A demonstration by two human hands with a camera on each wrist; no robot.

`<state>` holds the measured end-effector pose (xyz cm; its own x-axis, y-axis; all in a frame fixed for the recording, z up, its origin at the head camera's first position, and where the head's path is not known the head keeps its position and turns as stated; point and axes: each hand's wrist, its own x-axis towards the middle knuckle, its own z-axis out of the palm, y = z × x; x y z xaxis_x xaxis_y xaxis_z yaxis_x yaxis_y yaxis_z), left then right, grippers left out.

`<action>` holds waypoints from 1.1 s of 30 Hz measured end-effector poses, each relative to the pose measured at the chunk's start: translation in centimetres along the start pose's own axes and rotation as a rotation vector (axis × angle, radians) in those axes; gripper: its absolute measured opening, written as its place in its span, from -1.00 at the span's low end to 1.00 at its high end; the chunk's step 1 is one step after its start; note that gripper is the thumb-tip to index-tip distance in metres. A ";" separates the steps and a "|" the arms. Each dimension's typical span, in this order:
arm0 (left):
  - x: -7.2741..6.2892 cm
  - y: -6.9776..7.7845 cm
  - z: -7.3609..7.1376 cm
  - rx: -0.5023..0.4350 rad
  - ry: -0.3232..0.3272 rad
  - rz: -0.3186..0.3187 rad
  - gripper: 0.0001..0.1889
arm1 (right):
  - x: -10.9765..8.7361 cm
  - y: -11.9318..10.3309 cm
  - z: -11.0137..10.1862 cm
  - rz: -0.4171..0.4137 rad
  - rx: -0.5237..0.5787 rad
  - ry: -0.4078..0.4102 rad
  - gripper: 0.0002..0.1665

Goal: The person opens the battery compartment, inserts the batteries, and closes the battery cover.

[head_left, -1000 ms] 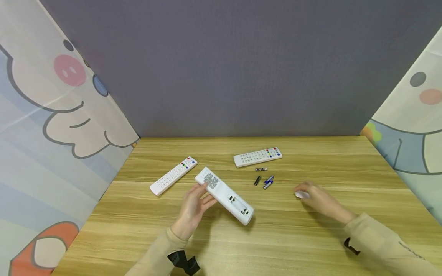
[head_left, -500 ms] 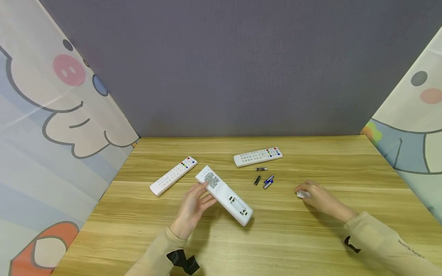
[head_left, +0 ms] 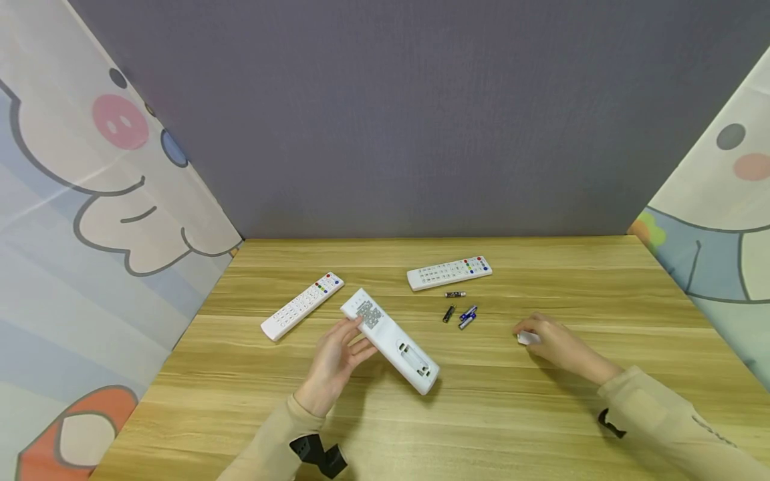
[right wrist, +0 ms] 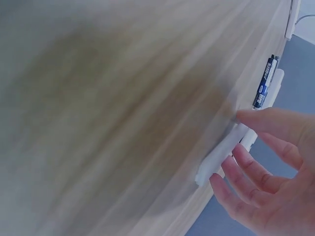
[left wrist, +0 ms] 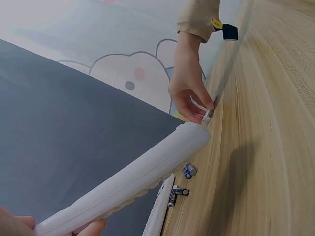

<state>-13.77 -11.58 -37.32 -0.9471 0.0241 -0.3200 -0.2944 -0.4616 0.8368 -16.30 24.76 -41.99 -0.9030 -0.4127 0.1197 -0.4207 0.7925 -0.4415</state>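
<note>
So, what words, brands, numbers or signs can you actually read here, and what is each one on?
None reads clearly enough to quote.
Battery: white lettering on dark blue, too blurred.
Remote in the left hand: grey printed patch on its back, too small.
Left face-up remote and far face-up remote: button markings too small.
Right sleeve: dark, lettering-like mark, illegible.

Left arm: sleeved in beige, slants in from the near side toward the far right.
Left hand: raised, fingers bent in a grip.
Right arm: also sleeved, reaches from the near right toward the far left.
Right hand: pinches, thumb opposite gently bent fingers (clearest from its own wrist).
Spacing: hands well apart, left and right.
</note>
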 end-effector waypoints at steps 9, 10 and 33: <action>-0.1 0.0 -0.1 0.000 0.001 0.001 -0.76 | 0.9 -0.4 -0.2 -0.021 0.122 -0.022 -0.73; -0.1 0.0 -0.1 -0.002 0.001 0.001 -0.77 | 1.0 -0.4 -0.2 -0.014 0.136 -0.025 -0.72; 0.0 -0.3 -0.1 0.006 -0.018 -0.006 -0.75 | 4.6 -2.6 0.7 -0.041 0.161 -0.076 -0.63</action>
<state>-13.69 -11.51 -37.62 -0.9475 0.0424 -0.3169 -0.3005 -0.4562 0.8376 -19.35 20.50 -40.92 -0.8735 -0.4808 0.0762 -0.4325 0.6946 -0.5749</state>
